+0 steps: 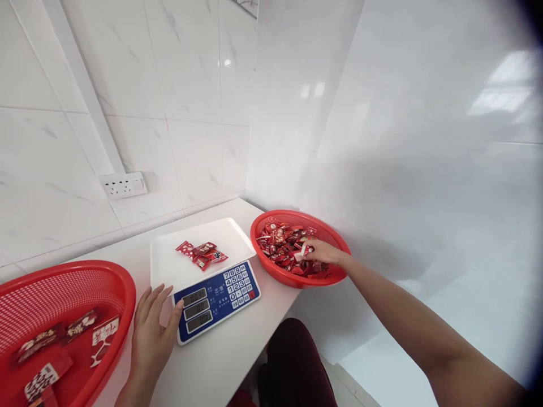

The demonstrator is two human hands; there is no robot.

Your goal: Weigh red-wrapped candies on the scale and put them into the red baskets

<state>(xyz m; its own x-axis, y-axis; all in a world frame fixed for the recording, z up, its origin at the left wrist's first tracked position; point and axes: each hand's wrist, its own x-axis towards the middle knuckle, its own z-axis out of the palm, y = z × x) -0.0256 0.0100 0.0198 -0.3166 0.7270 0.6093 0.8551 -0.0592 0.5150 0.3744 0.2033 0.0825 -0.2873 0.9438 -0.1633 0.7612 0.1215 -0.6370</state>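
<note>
And here, right of centre, your right hand (319, 251) is in the red basket (271, 270), fingertips pinched on a red-and-white packet (298, 256) over a heap of others. Lower left of centre, your left hand (153, 333) is spread, fingers apart, holding nothing, thumb at the left end of the scale (224, 301). Mid-frame, a few red packets (206, 248) lie on its white tray (169, 263); a second basket (128, 299) fills the lower left corner.

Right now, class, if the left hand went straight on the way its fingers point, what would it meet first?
Most likely the white weighing tray, around its near left corner. Height is hard to judge, so the left hand might already touch it or pass just above.
</note>
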